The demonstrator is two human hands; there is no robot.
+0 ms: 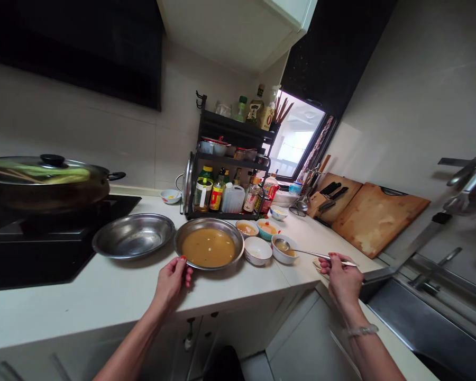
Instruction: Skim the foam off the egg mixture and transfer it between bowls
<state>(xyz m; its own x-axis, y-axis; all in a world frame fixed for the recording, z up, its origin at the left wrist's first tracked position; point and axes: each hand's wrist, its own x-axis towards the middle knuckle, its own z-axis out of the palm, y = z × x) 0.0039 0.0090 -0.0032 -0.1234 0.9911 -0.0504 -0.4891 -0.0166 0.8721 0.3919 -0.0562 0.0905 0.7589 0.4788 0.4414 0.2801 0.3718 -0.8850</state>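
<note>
My left hand (173, 279) grips the near rim of a steel bowl (208, 246) filled with brownish-yellow liquid. My right hand (341, 276) pinches the handle of a long metal spoon (301, 251). The spoon's bowl rests in a small white bowl (284, 250) holding some of the same liquid. Another small white bowl (257, 250) sits between the two. Behind them stand two more small bowls (247, 228) with sauce, one of them teal (268, 229).
An empty steel bowl (134, 236) lies left of the filled one. A lidded wok (43, 182) sits on the black cooktop (31, 248). A black spice rack (228, 169) stands at the back; cutting boards (376, 218) lean right, beside the sink (428, 312).
</note>
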